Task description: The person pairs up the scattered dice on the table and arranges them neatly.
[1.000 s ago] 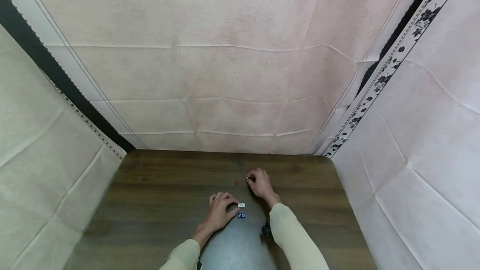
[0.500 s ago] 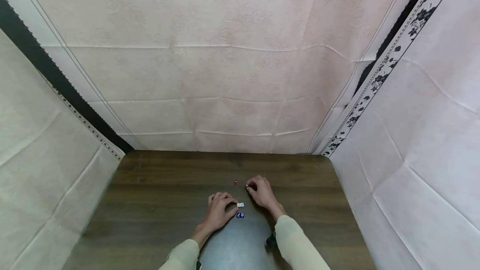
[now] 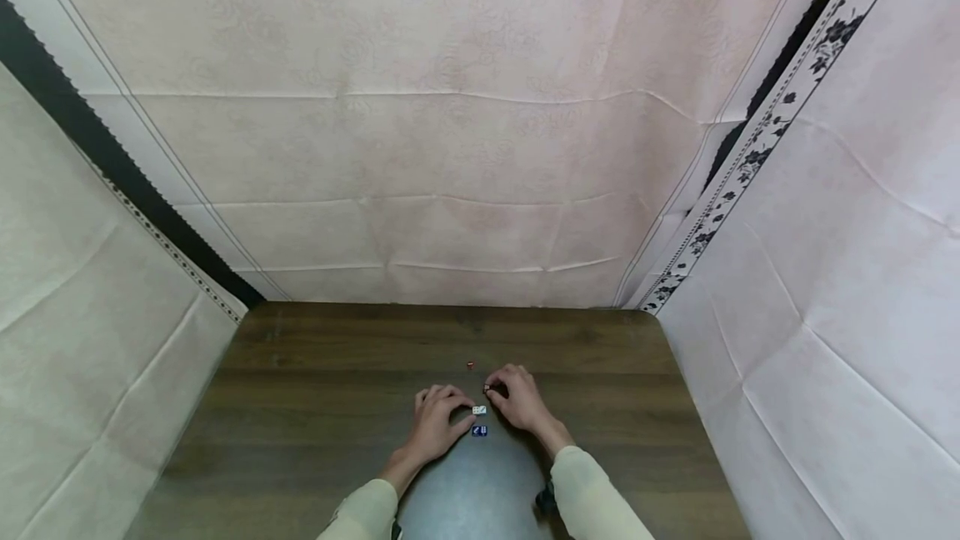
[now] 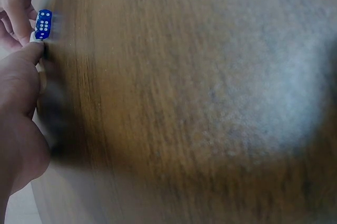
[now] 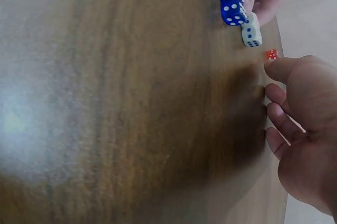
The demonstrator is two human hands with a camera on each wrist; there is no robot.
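Observation:
Two white dice (image 3: 479, 410) lie side by side on the wooden table, with two blue dice (image 3: 479, 431) in a row on their near side. My left hand (image 3: 437, 423) pinches the white row at its left end between thumb and forefinger. In the right wrist view, the white dice (image 5: 251, 30) sit against the blue dice (image 5: 233, 6). My right hand (image 3: 519, 398) pinches a small die (image 3: 486, 387) just beyond and right of the white row. A red die (image 5: 272, 54) shows at the right thumb tip in the right wrist view.
Another small red die (image 3: 470, 365) lies farther back on the table (image 3: 337, 357). Pale cloth hangings (image 3: 450, 190) stand behind the table and along both sides. A dark wrist device (image 3: 545, 498) shows at the right sleeve.
My right hand has come nearer and left with its small die, close to the white dice. My left hand and the dice by it have stayed in place.

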